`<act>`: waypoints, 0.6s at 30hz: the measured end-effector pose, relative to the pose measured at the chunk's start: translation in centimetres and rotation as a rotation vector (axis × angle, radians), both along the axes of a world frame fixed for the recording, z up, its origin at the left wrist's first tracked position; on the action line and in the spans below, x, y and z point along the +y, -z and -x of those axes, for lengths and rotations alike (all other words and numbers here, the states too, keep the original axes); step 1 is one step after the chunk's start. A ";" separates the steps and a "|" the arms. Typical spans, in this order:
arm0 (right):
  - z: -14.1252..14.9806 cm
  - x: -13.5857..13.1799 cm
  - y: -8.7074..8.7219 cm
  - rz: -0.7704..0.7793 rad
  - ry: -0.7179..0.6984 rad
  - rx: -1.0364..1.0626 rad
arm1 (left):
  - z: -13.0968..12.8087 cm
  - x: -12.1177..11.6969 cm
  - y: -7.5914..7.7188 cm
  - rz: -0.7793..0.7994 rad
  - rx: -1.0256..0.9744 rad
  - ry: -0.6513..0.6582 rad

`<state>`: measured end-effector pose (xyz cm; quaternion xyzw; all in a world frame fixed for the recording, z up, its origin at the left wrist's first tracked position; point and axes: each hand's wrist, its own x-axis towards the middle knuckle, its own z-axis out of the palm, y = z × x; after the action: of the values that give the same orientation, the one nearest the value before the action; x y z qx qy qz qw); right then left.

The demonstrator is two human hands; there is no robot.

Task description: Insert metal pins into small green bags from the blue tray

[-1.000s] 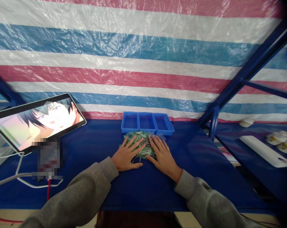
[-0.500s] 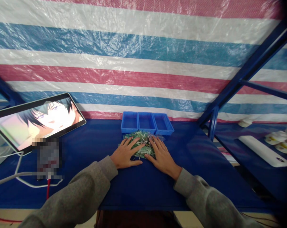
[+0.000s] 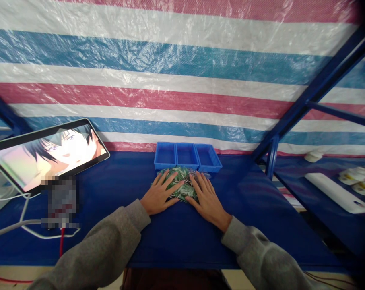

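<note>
A heap of small green parts with metal pins (image 3: 182,186) lies on the blue table (image 3: 116,189), just in front of a row of three blue bins (image 3: 186,155). My left hand (image 3: 158,195) rests flat on the heap's left side with its fingers spread. On the right side my right hand (image 3: 207,196) lies flat too, fingers stretched out over the parts. Neither hand grips anything. Both arms wear grey sleeves.
A tablet (image 3: 46,152) showing a cartoon leans at the left, with white cables (image 3: 25,225) and a blurred object (image 3: 60,203) below it. A striped tarp (image 3: 170,72) hangs behind. Blue frame bars (image 3: 309,96) rise at the right beside a shelf with white items (image 3: 336,189).
My left hand has slid a little forward over the heap, its thumb drawing in. The right hand has barely shifted.
</note>
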<state>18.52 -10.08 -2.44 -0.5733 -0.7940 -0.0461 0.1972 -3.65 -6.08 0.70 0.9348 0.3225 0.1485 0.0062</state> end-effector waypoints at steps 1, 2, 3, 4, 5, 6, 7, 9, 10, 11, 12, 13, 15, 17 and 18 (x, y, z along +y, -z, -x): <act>0.0 0.0 0.0 0.008 -0.005 -0.008 | 0.0 0.0 0.0 -0.005 0.007 -0.001; 0.0 0.0 0.0 0.014 -0.010 -0.013 | -0.1 -0.1 0.0 -0.008 0.015 -0.002; 0.1 0.0 0.0 0.018 -0.014 -0.017 | -0.1 -0.1 0.1 -0.009 0.024 -0.002; 0.1 0.0 0.0 0.021 -0.015 -0.017 | -0.1 -0.1 0.1 -0.011 0.028 -0.001; 0.1 0.0 0.0 0.023 -0.013 -0.017 | -0.1 -0.1 0.1 -0.012 0.030 0.000; 0.2 0.0 0.0 0.024 -0.009 -0.015 | -0.1 -0.1 0.2 -0.014 0.028 0.000; 0.2 0.0 -0.1 0.023 -0.003 -0.013 | -0.1 -0.1 0.2 -0.015 0.022 -0.003; 0.2 -0.1 -0.2 0.020 0.009 -0.009 | -0.1 -0.1 0.1 -0.011 0.006 -0.011; 0.2 -0.1 -0.3 0.017 0.013 -0.008 | -0.1 -0.1 0.1 -0.007 0.000 -0.015; 0.2 -0.2 -0.4 0.013 0.015 -0.007 | -0.1 -0.1 0.1 -0.003 -0.005 -0.018; 0.2 -0.2 -0.4 0.009 0.014 -0.006 | -0.1 0.0 0.0 0.001 -0.009 -0.019; 0.2 -0.2 -0.5 0.004 0.013 -0.005 | -0.1 0.0 0.0 0.003 -0.012 -0.019; 0.2 -0.3 -0.5 -0.007 0.010 -0.002 | -0.1 0.0 0.0 -0.001 -0.024 -0.021; 0.2 -0.3 -0.5 -0.015 0.002 0.001 | 0.0 0.0 0.0 -0.008 -0.035 -0.020; 0.2 -0.3 -0.5 -0.018 -0.004 0.002 | 0.0 0.0 0.0 -0.012 -0.038 -0.018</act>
<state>18.34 -10.43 -1.90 -0.5699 -0.7945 -0.0521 0.2031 -3.63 -6.12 0.71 0.9288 0.3301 0.1683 0.0055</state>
